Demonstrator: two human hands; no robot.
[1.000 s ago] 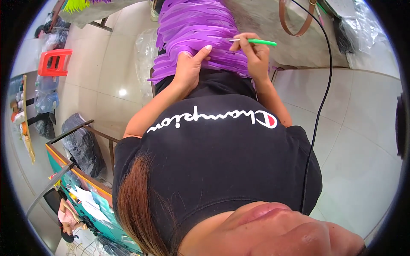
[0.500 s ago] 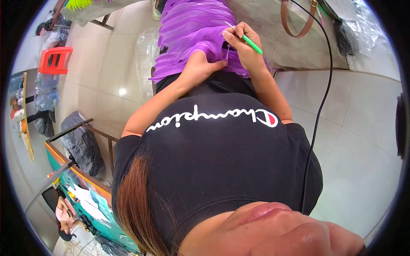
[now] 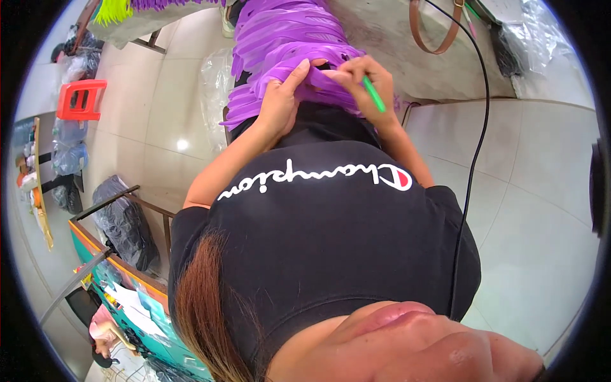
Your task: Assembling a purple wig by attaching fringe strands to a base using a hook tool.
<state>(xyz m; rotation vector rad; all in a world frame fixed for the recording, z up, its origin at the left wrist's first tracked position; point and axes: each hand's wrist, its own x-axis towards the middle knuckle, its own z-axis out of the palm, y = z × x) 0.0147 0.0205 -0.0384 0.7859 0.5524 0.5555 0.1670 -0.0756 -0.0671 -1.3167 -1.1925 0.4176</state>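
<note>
1 head view, fisheye, looking steeply down own torso, close above hands (image 3: 318,95).

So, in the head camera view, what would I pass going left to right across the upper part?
Red plastic stool → left hand → right hand holding a green pen → black cable

There are two hands, the left hand (image 3: 277,108) and the right hand (image 3: 369,86). I count one green pen (image 3: 373,94), one heap of purple strips (image 3: 280,38), one red plastic stool (image 3: 79,100), one brown bag strap (image 3: 433,32) and one black cable (image 3: 474,159).
</note>
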